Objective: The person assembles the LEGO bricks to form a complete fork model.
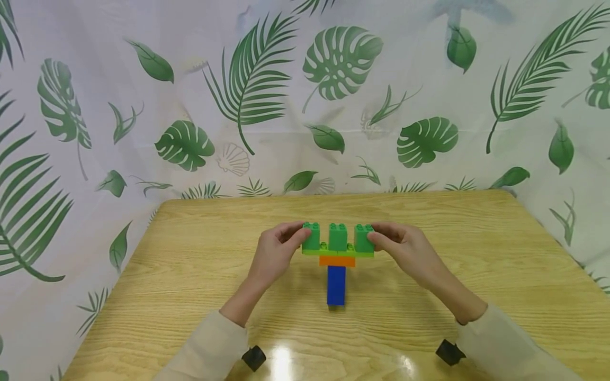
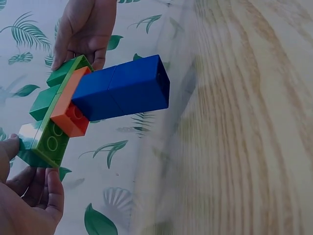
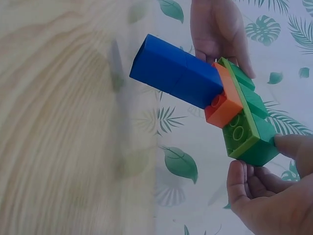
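Both hands hold a toy-brick structure in front of the person. At its bottom is a blue brick column, with an orange brick on top of it. Above lies a light green strip bearing three green bricks spaced apart. My left hand pinches the left end, thumb on the left green brick. At the opposite end my right hand pinches the right green brick. In the left wrist view the end of the blue column shows, seemingly off the table.
A wooden table lies under the hands. Behind it hangs a white cloth printed with green leaves. Two small black objects are near the sleeves at the front.
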A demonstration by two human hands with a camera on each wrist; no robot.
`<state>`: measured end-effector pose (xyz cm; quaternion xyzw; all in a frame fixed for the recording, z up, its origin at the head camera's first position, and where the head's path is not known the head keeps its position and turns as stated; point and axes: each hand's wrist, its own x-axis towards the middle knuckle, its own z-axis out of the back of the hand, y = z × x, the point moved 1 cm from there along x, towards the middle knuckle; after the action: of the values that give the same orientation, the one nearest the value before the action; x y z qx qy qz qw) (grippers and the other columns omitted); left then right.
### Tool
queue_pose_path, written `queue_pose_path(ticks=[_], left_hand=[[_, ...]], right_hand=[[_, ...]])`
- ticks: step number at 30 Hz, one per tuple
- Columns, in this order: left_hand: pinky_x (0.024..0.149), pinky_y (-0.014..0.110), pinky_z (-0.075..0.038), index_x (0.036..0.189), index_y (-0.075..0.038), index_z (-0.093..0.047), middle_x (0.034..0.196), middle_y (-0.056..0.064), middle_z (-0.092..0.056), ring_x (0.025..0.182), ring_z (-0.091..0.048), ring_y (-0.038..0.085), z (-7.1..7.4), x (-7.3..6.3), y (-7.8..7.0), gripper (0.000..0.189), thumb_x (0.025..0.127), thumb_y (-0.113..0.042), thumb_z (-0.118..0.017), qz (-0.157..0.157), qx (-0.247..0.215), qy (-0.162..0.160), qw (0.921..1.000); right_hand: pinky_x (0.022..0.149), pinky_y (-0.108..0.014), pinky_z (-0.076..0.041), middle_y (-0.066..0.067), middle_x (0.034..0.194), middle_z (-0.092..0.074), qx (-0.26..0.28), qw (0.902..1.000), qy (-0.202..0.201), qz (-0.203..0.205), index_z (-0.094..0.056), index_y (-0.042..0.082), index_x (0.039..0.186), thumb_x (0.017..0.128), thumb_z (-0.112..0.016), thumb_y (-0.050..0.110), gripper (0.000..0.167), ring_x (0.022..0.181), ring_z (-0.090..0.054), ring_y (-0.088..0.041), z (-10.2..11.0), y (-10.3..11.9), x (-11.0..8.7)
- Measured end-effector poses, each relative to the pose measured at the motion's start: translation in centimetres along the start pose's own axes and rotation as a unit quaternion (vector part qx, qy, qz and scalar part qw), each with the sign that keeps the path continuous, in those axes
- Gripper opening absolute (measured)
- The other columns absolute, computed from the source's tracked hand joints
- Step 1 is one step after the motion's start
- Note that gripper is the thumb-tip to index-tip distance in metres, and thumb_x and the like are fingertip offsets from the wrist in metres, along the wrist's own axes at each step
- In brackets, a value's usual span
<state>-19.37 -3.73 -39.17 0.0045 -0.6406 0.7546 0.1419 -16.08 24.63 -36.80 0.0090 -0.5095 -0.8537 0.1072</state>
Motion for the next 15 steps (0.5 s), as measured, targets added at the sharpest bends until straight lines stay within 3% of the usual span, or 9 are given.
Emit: queue_pose_path(ticks=[6,15], left_hand=[[0.086,0.035,-0.056,0.126,-0.006,-0.073,0.109,0.007,-0.074,0.095,-0.067,0.020,0.3,1.0,0.3,0.035,0.101,-0.029,-0.070,0.011,0.001,-0.019,0.9998],[0.091,0.038,-0.055,0.121,-0.007,-0.077,0.106,0.006,-0.074,0.093,-0.066,0.022,0.4,2.5,0.8,0.036,0.100,-0.036,-0.071,0.065,-0.011,-0.035,0.9972]], right_hand=[[0.106,-0.057,-0.045,-0.016,0.130,-0.067,0.010,0.9995,0.002,-0.029,-0.056,0.000,0.145,0.105,-0.059,0.044,0.059,0.107,-0.067,-0.027,-0.2,-0.2,1.6],[0.110,-0.059,-0.040,-0.015,0.122,-0.069,0.035,0.9975,0.014,-0.061,-0.056,0.001,0.146,0.104,-0.060,0.049,0.064,0.107,-0.066,-0.029,-0.5,-1.0,3.6]])
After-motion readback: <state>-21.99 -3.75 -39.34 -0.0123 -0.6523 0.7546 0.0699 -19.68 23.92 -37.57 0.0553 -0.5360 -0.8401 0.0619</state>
